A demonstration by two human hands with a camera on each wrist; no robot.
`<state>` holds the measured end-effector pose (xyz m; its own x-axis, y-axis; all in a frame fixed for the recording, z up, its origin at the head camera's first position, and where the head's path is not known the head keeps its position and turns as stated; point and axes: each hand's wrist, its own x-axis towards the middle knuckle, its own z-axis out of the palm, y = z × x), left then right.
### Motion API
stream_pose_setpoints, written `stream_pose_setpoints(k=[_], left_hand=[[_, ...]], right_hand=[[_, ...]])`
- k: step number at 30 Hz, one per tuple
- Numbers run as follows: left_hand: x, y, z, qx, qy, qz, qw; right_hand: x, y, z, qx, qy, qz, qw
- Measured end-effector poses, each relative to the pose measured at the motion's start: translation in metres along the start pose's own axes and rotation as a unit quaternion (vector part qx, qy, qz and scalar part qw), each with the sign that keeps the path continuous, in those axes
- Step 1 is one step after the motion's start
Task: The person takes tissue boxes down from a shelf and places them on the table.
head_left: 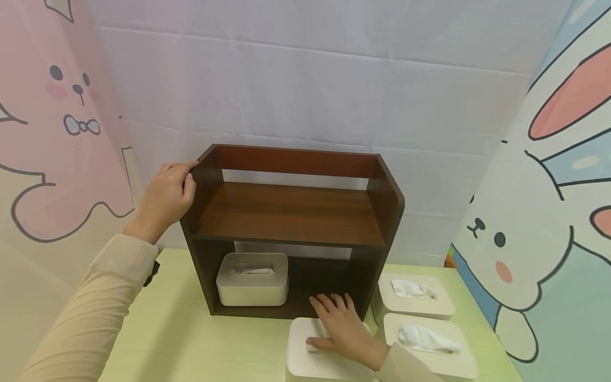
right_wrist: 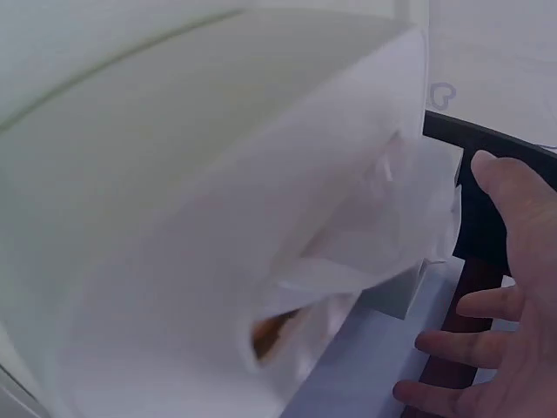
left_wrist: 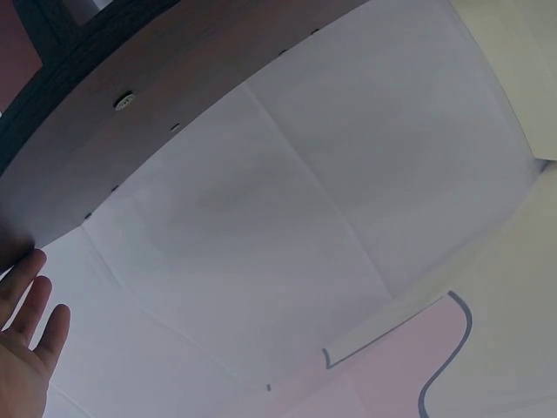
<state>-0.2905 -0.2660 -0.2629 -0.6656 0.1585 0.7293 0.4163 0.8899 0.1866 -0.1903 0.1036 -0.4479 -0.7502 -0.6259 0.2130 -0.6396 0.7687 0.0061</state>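
A dark brown two-tier shelf [head_left: 286,212] stands against the back wall. My left hand [head_left: 169,196] rests at the upper part of its left side panel [left_wrist: 148,96]; the left wrist view shows several fingers stretched out by that panel. On the lower tier, at the left, sits a white tissue box [head_left: 253,293]. Over another white tissue box [head_left: 303,366], just before the shelf, my right hand [head_left: 341,329] spreads its fingers, thumb above the slot. Whether it touches the box is hard to tell. The right wrist view shows its fingers [right_wrist: 470,348] apart.
Two more tissue boxes stand right of the shelf, a rear one [head_left: 415,310] and a front one [head_left: 425,355], tissues showing in their slots. All stands on a pale yellow-green table [head_left: 200,345]. White cloth [head_left: 310,95] and cartoon-printed sheets surround it.
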Motion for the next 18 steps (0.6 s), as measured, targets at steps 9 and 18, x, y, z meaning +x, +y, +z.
stream_pose_setpoints(k=[9, 18], left_hand=[[-0.001, -0.001, 0.0, 0.001, -0.005, -0.002, 1.0], [-0.001, -0.002, 0.002, 0.0, 0.0, 0.008, 1.0]], right_hand=[[0.039, -0.001, -0.003, -0.03, 0.016, -0.009, 0.9994], [0.075, -0.009, 0.0, -0.048, -0.006, 0.007, 0.9988]])
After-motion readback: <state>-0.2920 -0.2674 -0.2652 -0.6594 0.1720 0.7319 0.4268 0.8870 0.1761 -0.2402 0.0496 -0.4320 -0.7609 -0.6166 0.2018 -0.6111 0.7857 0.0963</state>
